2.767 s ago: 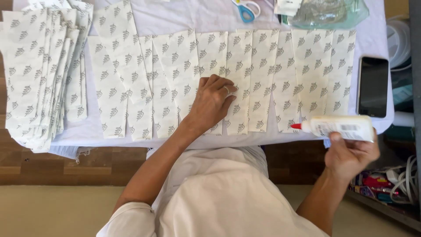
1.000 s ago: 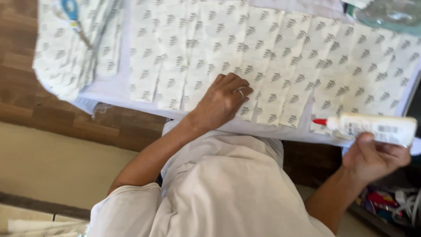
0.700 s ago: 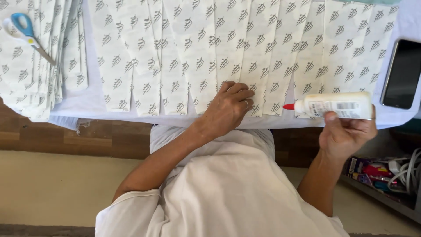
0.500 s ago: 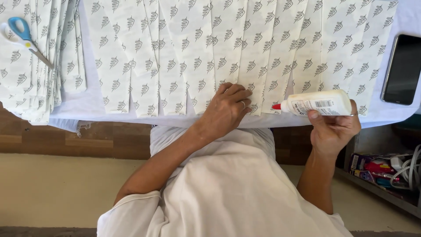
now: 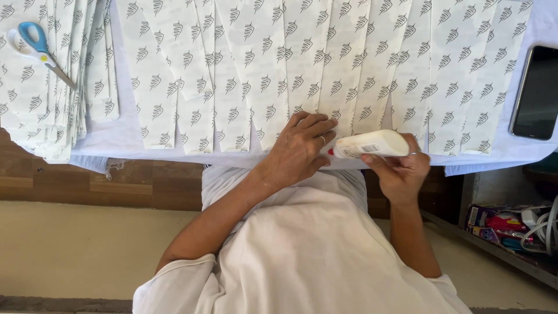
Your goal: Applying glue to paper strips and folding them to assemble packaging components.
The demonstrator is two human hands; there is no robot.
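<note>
Single view only, from a camera on the head, aimed steeply down past the chest and white shirt [image 5: 302, 256] onto the near edge of the table [image 5: 125, 139]. Close in: forearms fill the middle, left hand [image 5: 299, 151] and right hand [image 5: 401, 168] just below centre. Framed upside down against the wearer's body, torso at the bottom, table along the top. Cut off at the top by the rows of printed paper strips [image 5: 261, 70]; at the left, scissors [image 5: 38, 49]; at the right, a phone [image 5: 536, 93] and a shelf corner. No second view, so nothing shared
</note>
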